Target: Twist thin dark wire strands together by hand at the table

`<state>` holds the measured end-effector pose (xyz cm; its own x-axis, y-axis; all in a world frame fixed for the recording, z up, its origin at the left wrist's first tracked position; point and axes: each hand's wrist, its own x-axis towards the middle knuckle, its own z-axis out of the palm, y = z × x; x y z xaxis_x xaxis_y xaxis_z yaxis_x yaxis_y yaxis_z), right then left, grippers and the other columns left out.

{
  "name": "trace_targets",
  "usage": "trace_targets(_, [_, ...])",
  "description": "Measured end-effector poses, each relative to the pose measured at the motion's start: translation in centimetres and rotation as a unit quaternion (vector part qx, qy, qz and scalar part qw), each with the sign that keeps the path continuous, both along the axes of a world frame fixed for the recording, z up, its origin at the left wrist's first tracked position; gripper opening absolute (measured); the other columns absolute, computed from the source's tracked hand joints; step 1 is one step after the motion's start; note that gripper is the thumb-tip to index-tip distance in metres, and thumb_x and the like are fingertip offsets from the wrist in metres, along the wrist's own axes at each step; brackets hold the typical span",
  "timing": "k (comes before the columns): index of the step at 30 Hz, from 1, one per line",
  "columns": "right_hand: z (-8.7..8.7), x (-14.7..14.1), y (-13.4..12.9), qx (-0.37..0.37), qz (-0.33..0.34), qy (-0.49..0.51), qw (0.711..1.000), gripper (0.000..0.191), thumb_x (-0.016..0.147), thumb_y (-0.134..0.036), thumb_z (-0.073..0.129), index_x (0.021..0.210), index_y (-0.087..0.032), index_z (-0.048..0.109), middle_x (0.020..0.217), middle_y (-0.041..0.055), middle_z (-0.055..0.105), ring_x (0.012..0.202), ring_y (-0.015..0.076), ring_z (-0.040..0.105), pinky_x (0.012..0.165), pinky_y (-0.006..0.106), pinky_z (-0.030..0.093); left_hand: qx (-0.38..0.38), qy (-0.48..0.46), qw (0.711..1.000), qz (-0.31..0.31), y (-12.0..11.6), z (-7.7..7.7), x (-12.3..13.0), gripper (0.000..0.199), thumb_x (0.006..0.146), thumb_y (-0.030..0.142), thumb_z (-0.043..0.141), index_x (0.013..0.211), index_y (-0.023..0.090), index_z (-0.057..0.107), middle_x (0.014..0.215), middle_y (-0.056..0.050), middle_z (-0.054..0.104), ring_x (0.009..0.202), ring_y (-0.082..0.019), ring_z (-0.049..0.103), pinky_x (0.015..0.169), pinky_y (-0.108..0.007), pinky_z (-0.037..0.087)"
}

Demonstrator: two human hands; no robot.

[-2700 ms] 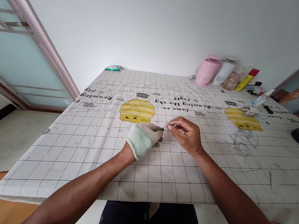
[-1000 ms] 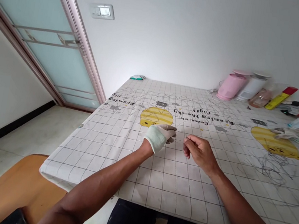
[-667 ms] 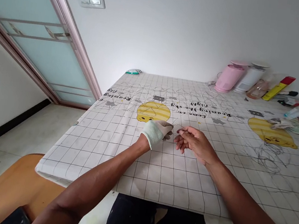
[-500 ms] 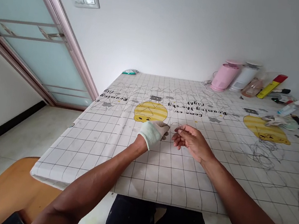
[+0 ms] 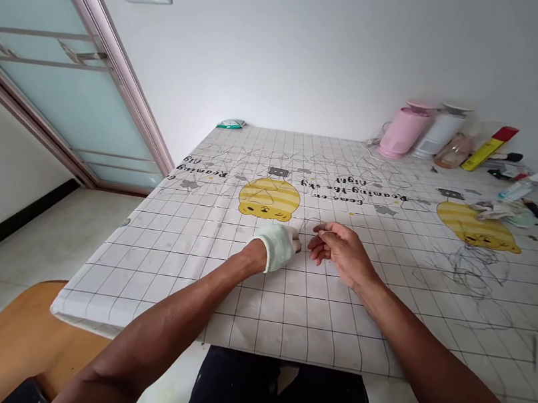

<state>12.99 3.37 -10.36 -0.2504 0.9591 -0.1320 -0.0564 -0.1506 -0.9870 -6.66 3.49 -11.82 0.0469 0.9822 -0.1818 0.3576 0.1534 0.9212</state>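
Note:
My left hand (image 5: 278, 247) wears a pale green and white glove, knuckles up, fingers curled together just above the tablecloth. Bare and palm inward, my right hand (image 5: 338, 247) faces it across a small gap. Its thumb and forefinger are pinched together on a thin dark wire (image 5: 315, 220). The wire bows in a faint arc between the two hands and runs to the gloved fingertips, whose grip is partly hidden. A tangle of similar dark wire (image 5: 476, 269) lies on the cloth to the right.
Loose wires (image 5: 335, 164) spread across the back of the checked tablecloth (image 5: 271, 320). A pink cylinder (image 5: 405, 131), a white one (image 5: 441, 134), a bottle (image 5: 456, 150) and a yellow-red can (image 5: 489, 149) stand back right. A crumpled glove (image 5: 505, 211) lies nearer. An orange chair (image 5: 26, 340) is at lower left.
My gloved left hand has rolled over and come slightly nearer, hiding its fingertips more. My right hand keeps its pinch nearly in place. The view has shifted slightly.

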Motion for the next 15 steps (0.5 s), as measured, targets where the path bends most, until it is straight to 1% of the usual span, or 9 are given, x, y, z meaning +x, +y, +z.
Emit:
trace_targets(2, [0.1, 0.1, 0.1, 0.005, 0.006, -0.013, 1.000, 0.013, 0.091, -0.027, 0.068, 0.099, -0.018, 0.063, 0.075, 0.0089, 0.075, 0.056, 0.0187, 0.068, 0.047, 0.029, 0.051, 0.010, 0.027, 0.999, -0.021, 0.0, 0.1, 0.0, 0.017, 0.069, 0.019, 0.078, 0.061, 0.026, 0.065, 0.064, -0.004, 0.057, 0.065, -0.022, 0.058, 0.052, -0.029, 0.040])
trace_targets(4, [0.0, 0.4, 0.5, 0.022, 0.008, -0.049, 0.999, 0.012, 0.092, -0.028, 0.067, 0.098, -0.018, 0.064, 0.071, 0.0072, 0.074, 0.054, 0.0178, 0.067, 0.045, 0.027, 0.049, 0.020, 0.049, 0.998, -0.037, 0.0, 0.1, 0.0, 0.015, 0.071, 0.020, 0.078, 0.063, 0.025, 0.067, 0.067, -0.005, 0.059, 0.067, -0.023, 0.060, 0.055, -0.029, 0.042])
trace_targets(6, [-0.2, 0.8, 0.8, 0.057, 0.003, -0.095, 0.994, 0.012, 0.094, -0.031, 0.067, 0.094, -0.018, 0.065, 0.070, 0.0066, 0.073, 0.054, 0.0168, 0.066, 0.043, 0.025, 0.048, 0.023, 0.059, 0.997, -0.049, 0.0, 0.2, -0.1, 0.013, 0.073, 0.019, 0.076, 0.064, 0.025, 0.068, 0.070, -0.006, 0.062, 0.070, -0.023, 0.061, 0.058, -0.029, 0.044])
trace_targets(8, [-0.4, 1.0, 1.0, 0.100, -0.007, -0.131, 0.986, 0.017, 0.096, -0.035, 0.066, 0.089, -0.019, 0.065, 0.071, 0.0065, 0.074, 0.054, 0.0161, 0.066, 0.044, 0.025, 0.049, 0.025, 0.059, 0.997, -0.050, 0.1, 0.3, -0.2, 0.014, 0.074, 0.018, 0.076, 0.064, 0.024, 0.068, 0.071, -0.007, 0.062, 0.071, -0.023, 0.062, 0.058, -0.028, 0.045])
trace_targets(11, [-0.6, 1.1, 1.0, 0.148, -0.022, -0.145, 0.978, 0.022, 0.097, -0.039, 0.066, 0.089, -0.019, 0.067, 0.072, 0.0060, 0.073, 0.056, 0.0170, 0.067, 0.046, 0.027, 0.051, 0.022, 0.049, 0.997, -0.057, 0.0, 0.6, -0.2, 0.016, 0.075, 0.018, 0.075, 0.063, 0.024, 0.066, 0.068, -0.006, 0.062, 0.067, -0.021, 0.061, 0.056, -0.027, 0.043])
trace_targets(15, [-0.4, 0.7, 0.7, 0.176, -0.060, -0.141, 0.972, 0.023, 0.096, -0.040, 0.065, 0.091, -0.019, 0.070, 0.072, 0.0055, 0.073, 0.058, 0.0183, 0.069, 0.047, 0.028, 0.051, -0.011, 0.048, 0.992, -0.116, -0.4, 1.3, 0.6, 0.016, 0.081, 0.026, 0.069, 0.065, 0.023, 0.066, 0.063, -0.004, 0.064, 0.057, -0.019, 0.059, 0.049, -0.026, 0.041])
